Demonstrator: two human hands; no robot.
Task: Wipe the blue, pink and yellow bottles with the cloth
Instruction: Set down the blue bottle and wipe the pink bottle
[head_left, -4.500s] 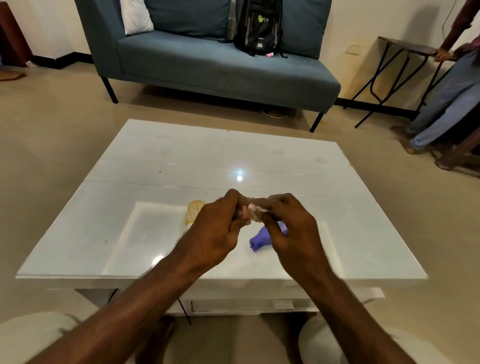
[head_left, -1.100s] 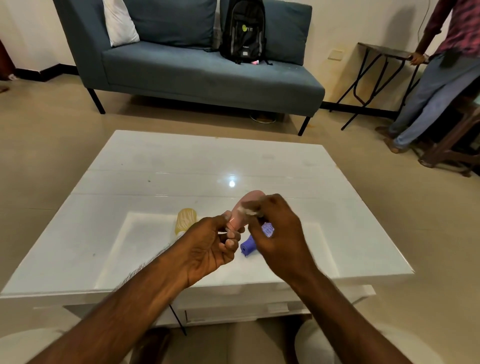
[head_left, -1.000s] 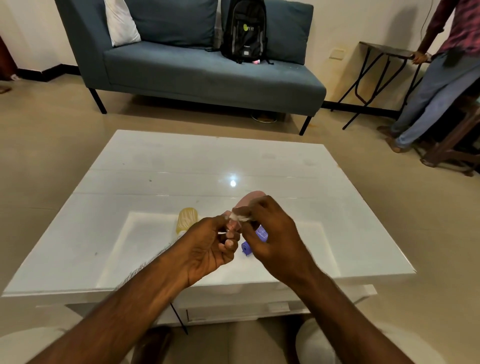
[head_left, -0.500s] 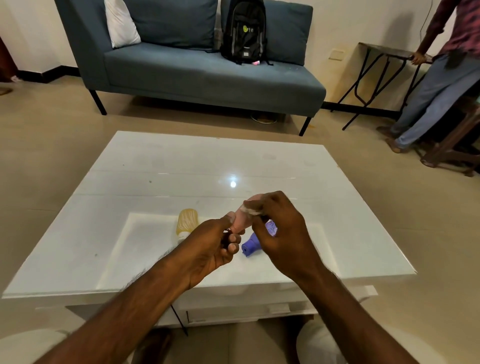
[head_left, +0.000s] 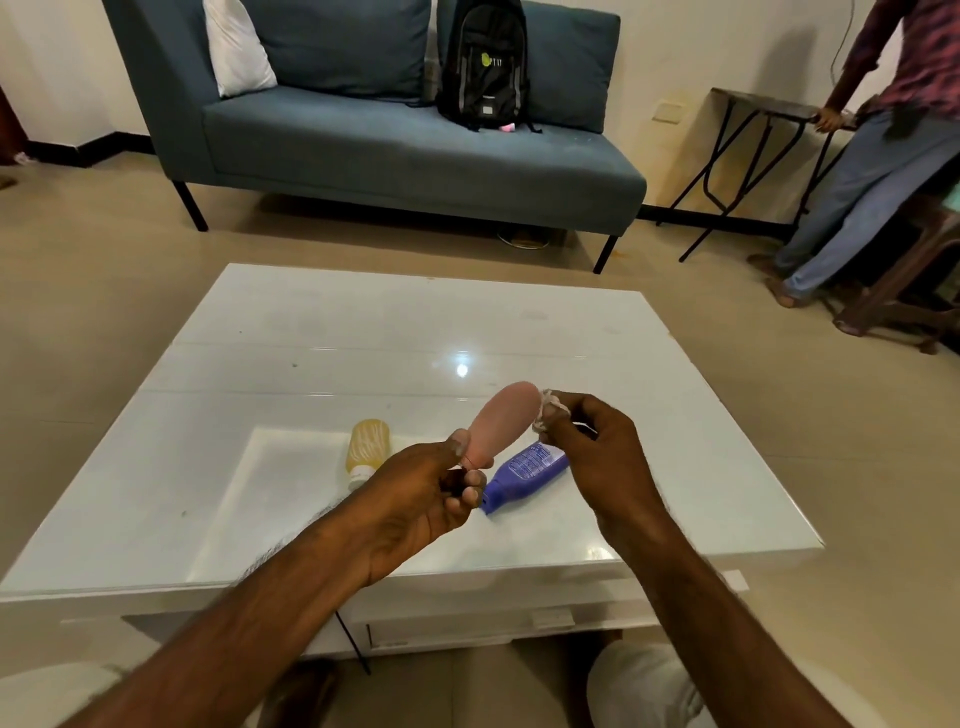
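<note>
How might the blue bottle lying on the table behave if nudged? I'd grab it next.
The blue bottle lies on its side on the glossy white table, so it would probably slide or roll easily. It looks like small plastic, likely light and not fragile.

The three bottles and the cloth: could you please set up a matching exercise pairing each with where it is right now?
Things:
1. pink bottle
2. blue bottle
3. yellow bottle
4. cloth

Places:
A. bunched in the right hand
B. lying on the table, left of the hands
C. held by its cap end in the left hand
D. lying on the table below the hands

Pairs: 1-C, 2-D, 3-B, 4-A
</note>
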